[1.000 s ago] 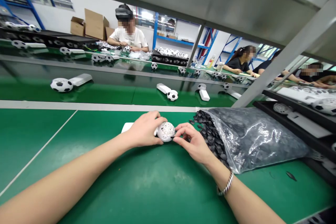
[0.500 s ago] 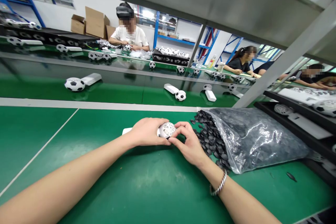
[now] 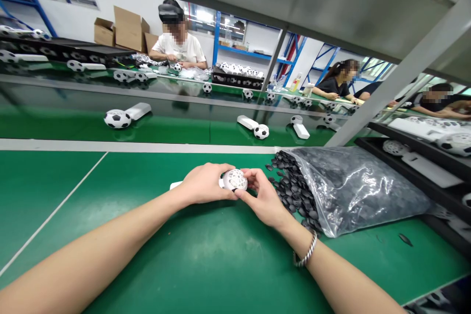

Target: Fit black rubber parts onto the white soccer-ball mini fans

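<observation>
Left hand (image 3: 209, 184), half closed, grips the ball (image 3: 236, 179), whose other side the half-curled right hand (image 3: 264, 198) clasps, near black pieces (image 3: 293, 189) spilling from a bag (image 3: 362, 189).

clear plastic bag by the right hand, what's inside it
A dark mass shows through the clear plastic bag, and small black pieces lie at its open end, beside the right hand. Glare and folds blur the contents, so whatever sits deeper inside can't be seen.

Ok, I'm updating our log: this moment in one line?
left hand: holds white ball | right hand: touches ball | black pieces: at mouth of bag
</observation>
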The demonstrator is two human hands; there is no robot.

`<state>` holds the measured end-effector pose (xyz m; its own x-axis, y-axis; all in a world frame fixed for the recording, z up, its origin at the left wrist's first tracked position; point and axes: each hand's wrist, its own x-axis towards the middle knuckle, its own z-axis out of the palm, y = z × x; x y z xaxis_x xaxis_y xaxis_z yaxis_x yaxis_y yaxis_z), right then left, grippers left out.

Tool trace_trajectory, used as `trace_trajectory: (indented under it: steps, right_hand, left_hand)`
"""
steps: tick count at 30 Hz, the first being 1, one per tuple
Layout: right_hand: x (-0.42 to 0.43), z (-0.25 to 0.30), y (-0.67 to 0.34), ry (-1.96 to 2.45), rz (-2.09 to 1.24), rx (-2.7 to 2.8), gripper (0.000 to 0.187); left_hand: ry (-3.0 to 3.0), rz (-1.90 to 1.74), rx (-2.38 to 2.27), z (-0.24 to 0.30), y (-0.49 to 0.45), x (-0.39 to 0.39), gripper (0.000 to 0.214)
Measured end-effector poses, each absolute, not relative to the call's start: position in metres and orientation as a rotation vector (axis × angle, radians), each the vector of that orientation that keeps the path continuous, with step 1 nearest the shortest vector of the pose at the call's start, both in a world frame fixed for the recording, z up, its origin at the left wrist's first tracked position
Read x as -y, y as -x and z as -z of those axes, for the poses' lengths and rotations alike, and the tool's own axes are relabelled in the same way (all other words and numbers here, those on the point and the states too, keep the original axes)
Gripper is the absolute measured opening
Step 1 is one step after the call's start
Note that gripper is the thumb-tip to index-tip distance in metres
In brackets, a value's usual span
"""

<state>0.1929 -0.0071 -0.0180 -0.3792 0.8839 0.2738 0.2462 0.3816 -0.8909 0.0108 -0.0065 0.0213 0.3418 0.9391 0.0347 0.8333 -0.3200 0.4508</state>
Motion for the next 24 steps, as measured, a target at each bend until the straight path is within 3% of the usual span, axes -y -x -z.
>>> trace_trajectory:
  steps: [10,13,16,20,24]
  right_hand:
    - [0.003,0.024,-0.192,0.883,-1.166,1.726,0.040]
    - [-0.006,0.019,-0.198,0.875,-1.168,1.770,0.033]
    - [-0.019,0.015,-0.210,1.034,-0.913,1.856,0.017]
    - [-0.032,0.018,-0.222,1.319,-0.325,2.140,0.016]
    - [-0.030,0.021,-0.221,1.339,-0.219,2.319,0.016]
  left_hand:
    - [-2.240,-0.397,-1.626,-0.023,-0.017,0.013,0.055]
    - [-2.187,-0.387,-1.607,-0.021,-0.015,0.009,0.055]
    - [-2.153,-0.365,-1.496,-0.020,-0.008,0.000,0.057]
    - [-2.201,-0.280,-1.566,-0.022,0.003,-0.008,0.056]
    - [-2.447,-0.266,-1.625,-0.020,0.007,-0.007,0.057]
